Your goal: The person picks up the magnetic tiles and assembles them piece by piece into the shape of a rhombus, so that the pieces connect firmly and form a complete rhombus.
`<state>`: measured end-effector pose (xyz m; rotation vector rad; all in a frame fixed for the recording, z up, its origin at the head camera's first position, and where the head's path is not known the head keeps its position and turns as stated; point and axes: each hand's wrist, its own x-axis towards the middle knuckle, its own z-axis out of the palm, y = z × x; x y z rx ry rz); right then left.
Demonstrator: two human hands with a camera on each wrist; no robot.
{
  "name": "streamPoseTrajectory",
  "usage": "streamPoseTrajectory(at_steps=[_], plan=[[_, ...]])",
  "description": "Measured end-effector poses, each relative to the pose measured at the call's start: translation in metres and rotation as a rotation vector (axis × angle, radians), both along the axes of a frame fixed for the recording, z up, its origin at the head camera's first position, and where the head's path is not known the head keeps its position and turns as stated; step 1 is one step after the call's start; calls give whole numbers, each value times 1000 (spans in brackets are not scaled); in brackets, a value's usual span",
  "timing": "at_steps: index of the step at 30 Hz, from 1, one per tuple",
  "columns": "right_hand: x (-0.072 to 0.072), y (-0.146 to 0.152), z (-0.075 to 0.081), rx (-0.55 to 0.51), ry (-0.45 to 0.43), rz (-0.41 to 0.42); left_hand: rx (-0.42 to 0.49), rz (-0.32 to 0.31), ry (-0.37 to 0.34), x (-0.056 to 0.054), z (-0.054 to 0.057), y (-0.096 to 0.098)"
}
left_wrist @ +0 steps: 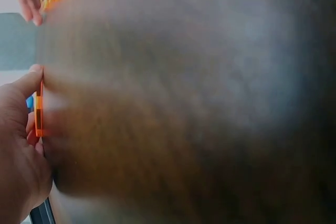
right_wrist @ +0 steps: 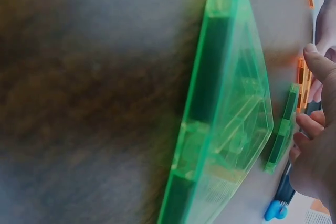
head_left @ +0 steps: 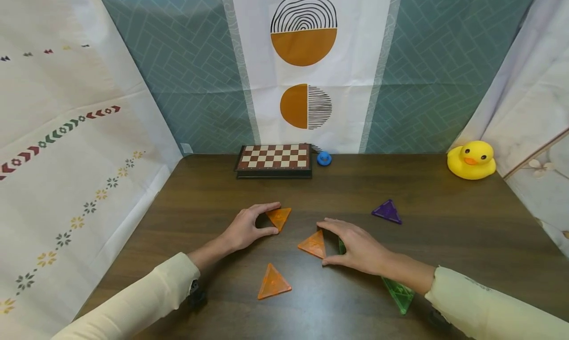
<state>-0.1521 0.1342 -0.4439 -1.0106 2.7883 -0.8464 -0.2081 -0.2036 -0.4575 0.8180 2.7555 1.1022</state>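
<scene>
The left hand (head_left: 249, 226) has its thumb and index finger clamped on two corners of an orange triangle (head_left: 280, 218), which lies on the desk (head_left: 213, 290) left of centre. The third corner of this piece points to the right.

The right hand (head_left: 361, 248) has its thumb and index finger clamped at the right side of a second orange triangle (head_left: 313, 244). This piece also lies on the desk, with its free corner directed left. The two held pieces stand near each other, with a gap between them.

A third orange triangle (head_left: 274, 283) lies apart, nearer the person. One green triangle (head_left: 341, 246) is partly hidden beneath the right hand. A larger green triangle (head_left: 400, 294) is partly covered by the right forearm; the right wrist view shows it close up. A purple triangle (head_left: 387, 212) lies beyond the right hand, well apart from the orange pieces.

At the back of the desk, a checkered board (head_left: 274, 159) sits just beside a small blue object (head_left: 324, 158). A yellow rubber duck (head_left: 472, 161) sits at the rear right corner.
</scene>
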Motion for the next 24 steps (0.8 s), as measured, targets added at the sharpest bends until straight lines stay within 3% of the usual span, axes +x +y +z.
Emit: streamPoseTrajectory(at_steps=[10, 24], plan=[[-5, -5, -3, -11, 46, 26, -15, 7, 26, 2, -2, 3], [-5, -7, -2, -18, 46, 30, -27, 34, 78, 5, -4, 7]])
